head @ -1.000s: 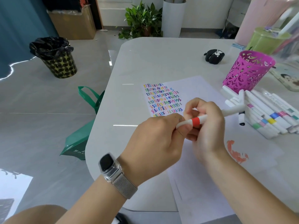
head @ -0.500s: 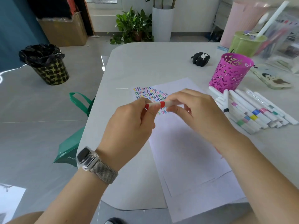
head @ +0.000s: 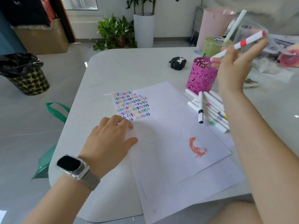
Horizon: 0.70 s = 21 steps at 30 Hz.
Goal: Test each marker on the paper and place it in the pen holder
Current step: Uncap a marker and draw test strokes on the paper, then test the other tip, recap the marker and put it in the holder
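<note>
**Red marker held above the holder**

The right hand (head: 233, 68) gripped a red-banded marker (head: 237, 45), tilted, above the pink holder (head: 200, 76). The left hand (head: 110, 139) lay flat, grip relaxed, on the paper (head: 169, 126). More markers (head: 213, 109) lay on the surface (head: 129, 67) beside the holder.

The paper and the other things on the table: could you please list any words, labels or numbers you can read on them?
None can be read as words.
Paper: rows of coloured squiggles, test marks rather than letters, plus an orange scribble.
Markers by the pen holder: colour bands only.
Watch: dark screen.
Packets at the far right: print too blurred.
</note>
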Each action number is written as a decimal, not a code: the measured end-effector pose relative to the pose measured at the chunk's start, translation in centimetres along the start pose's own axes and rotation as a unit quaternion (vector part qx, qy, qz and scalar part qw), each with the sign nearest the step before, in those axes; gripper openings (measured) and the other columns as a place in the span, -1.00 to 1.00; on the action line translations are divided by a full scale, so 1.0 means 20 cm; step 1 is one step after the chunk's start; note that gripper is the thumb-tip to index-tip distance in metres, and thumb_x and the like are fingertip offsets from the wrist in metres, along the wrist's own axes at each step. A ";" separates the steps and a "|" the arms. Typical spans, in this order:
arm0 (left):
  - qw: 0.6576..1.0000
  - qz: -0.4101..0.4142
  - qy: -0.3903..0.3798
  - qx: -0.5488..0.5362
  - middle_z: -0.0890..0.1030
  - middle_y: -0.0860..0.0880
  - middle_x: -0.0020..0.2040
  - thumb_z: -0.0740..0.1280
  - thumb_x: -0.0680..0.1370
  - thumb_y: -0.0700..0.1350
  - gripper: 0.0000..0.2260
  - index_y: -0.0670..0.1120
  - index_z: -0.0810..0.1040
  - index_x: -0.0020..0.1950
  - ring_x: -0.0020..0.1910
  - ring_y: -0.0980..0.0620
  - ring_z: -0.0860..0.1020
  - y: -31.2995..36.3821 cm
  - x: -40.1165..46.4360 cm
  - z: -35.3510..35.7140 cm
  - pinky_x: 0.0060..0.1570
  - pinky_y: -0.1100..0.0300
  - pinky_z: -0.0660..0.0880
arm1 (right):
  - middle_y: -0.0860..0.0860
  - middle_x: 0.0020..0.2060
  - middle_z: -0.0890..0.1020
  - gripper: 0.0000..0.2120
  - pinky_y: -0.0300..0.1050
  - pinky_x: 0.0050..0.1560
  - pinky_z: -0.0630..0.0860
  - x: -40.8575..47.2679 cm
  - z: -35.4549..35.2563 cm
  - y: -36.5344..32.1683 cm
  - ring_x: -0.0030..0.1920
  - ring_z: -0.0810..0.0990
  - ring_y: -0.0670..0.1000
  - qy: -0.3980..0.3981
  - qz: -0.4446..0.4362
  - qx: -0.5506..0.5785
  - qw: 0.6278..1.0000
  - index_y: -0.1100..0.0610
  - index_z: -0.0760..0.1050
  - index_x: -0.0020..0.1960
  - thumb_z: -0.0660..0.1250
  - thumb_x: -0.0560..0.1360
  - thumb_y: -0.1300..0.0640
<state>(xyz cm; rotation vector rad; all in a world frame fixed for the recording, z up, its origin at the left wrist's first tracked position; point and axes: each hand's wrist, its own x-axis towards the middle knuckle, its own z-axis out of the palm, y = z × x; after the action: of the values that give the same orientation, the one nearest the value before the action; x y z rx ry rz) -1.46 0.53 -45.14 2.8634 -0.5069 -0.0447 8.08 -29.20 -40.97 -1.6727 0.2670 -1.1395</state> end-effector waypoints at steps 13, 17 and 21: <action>0.999 0.029 0.015 0.033 0.34 0.13 0.29 0.09 0.56 0.16 -0.65 0.10 0.32 0.30 0.27 0.03 0.31 -0.01 0.00 0.02 0.19 0.15 0.31 | 0.07 0.15 0.54 -0.68 -0.06 0.16 0.44 -0.04 -0.14 0.11 0.07 0.52 0.09 -0.118 -0.012 -0.237 0.964 0.12 0.47 0.21 0.32 0.47 0.10; 0.999 0.029 0.018 0.018 0.34 0.11 0.28 0.10 0.55 0.17 -0.65 0.08 0.34 0.29 0.26 0.04 0.33 0.00 -0.01 0.00 0.17 0.16 0.35 | 0.21 0.17 0.51 -0.67 0.00 0.21 0.35 -0.08 -0.14 0.14 0.21 0.44 0.21 -0.238 -0.043 -0.345 0.907 0.15 0.44 0.25 0.34 0.50 0.15; 0.999 0.027 0.015 0.013 0.34 0.08 0.30 0.14 0.54 0.19 -0.60 0.04 0.34 0.31 0.27 0.01 0.33 0.00 -0.04 -0.01 0.20 0.13 0.35 | 0.25 0.17 0.45 -0.74 -0.22 0.02 0.29 -0.12 -0.07 0.10 -0.01 0.40 0.01 -0.223 -0.037 -0.312 0.923 0.18 0.42 0.23 0.30 0.56 0.18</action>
<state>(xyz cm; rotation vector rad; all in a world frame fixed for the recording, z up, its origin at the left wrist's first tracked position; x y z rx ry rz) -2.22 0.81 -44.99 2.8705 -0.5821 0.0132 6.45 -29.34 -43.94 -2.4705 0.2942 -0.7219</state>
